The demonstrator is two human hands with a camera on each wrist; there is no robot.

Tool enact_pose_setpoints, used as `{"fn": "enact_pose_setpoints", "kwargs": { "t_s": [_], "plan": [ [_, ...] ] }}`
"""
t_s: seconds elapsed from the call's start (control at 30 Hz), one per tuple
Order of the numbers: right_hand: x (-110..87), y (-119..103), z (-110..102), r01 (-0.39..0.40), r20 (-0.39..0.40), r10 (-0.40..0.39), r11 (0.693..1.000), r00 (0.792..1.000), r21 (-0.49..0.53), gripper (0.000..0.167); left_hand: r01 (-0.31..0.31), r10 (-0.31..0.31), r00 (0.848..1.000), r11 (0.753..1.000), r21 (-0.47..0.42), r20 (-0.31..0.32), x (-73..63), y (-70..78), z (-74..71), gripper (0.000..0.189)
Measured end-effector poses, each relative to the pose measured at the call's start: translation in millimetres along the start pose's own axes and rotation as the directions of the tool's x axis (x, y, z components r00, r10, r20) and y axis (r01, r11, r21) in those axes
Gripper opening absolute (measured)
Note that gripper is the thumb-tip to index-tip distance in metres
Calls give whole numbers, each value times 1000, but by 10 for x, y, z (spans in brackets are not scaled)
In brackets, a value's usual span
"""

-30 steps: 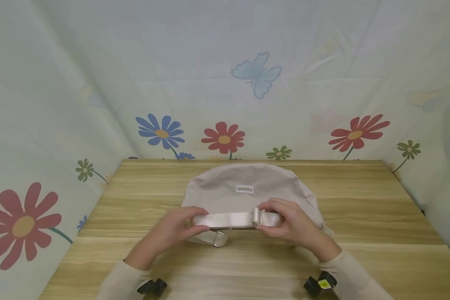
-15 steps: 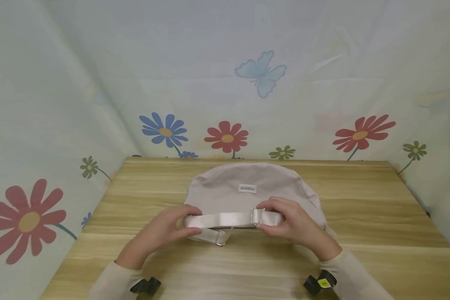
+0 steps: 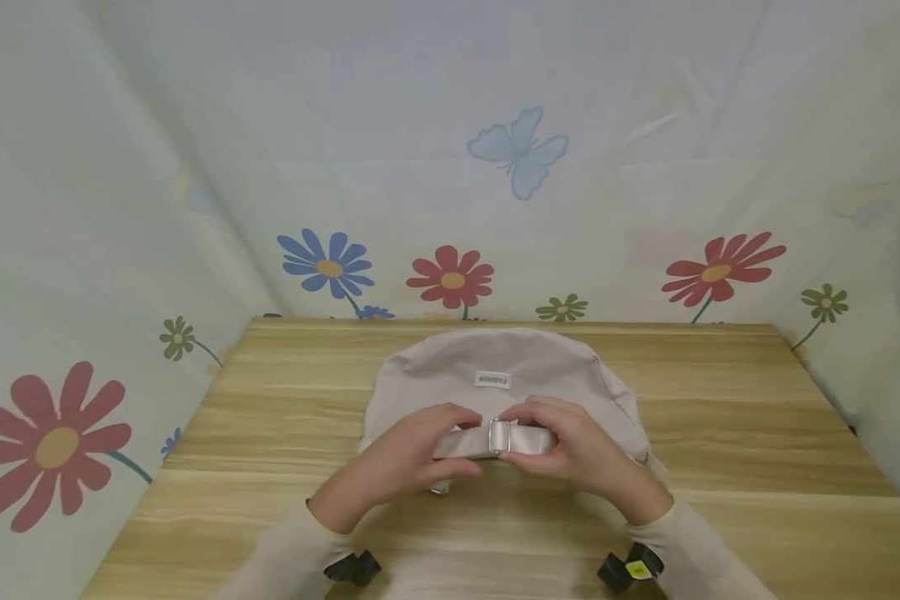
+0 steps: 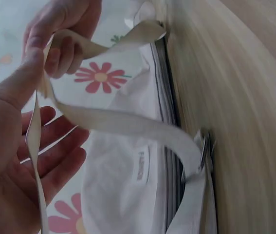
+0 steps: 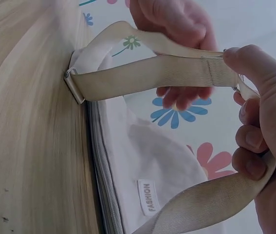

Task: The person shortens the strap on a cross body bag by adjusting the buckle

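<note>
A pale beige fabric bag [image 3: 427, 367] with a white FASHION label [image 3: 492, 380] lies on the table, its zip edge toward me. Above that edge, my right hand [image 3: 581, 446] pinches the bag's webbing strap [image 5: 138, 78] beside a metal slider buckle [image 3: 499, 436]. In the right wrist view the strap also runs down from the curled fingers toward the bag. My left hand [image 3: 416, 450] is around the strap left of the buckle, thumb and fingers spread apart. The left wrist view shows its fingers [image 4: 55, 151] extended behind the strap, thumb close to the right hand.
A second metal buckle [image 4: 203, 151] on the strap sits low by the bag's zip edge. The wooden table [image 3: 720, 417] extends to both sides. Fabric walls printed with flowers, including a red flower [image 3: 452, 279], stand behind and at the sides.
My left hand first slides left along the strap, then comes right toward the buckle with its grip loosened. The right hand and buckle shift slightly left; the bag stays in place.
</note>
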State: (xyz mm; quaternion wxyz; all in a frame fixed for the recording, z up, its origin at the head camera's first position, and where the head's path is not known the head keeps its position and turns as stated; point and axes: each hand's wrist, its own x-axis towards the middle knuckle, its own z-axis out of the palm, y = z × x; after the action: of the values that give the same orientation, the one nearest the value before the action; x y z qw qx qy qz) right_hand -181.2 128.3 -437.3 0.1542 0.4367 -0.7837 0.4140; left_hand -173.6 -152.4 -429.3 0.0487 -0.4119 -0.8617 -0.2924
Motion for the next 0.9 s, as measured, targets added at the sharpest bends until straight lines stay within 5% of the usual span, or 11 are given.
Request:
{"fn": "enact_pose_setpoints", "kwargs": {
  "t_s": [0.57, 0.9],
  "plan": [
    [-1, -35, -32, 6, 18, -5, 999, 1000, -36, 41, -1, -18, 996, 977, -213, -90, 67, 35, 97, 35],
    [-50, -9, -116, 21, 63, -14, 993, 998, -118, 38, -4, -15, 995, 982, -190, -100, 45, 20, 68, 32]
  ]
}}
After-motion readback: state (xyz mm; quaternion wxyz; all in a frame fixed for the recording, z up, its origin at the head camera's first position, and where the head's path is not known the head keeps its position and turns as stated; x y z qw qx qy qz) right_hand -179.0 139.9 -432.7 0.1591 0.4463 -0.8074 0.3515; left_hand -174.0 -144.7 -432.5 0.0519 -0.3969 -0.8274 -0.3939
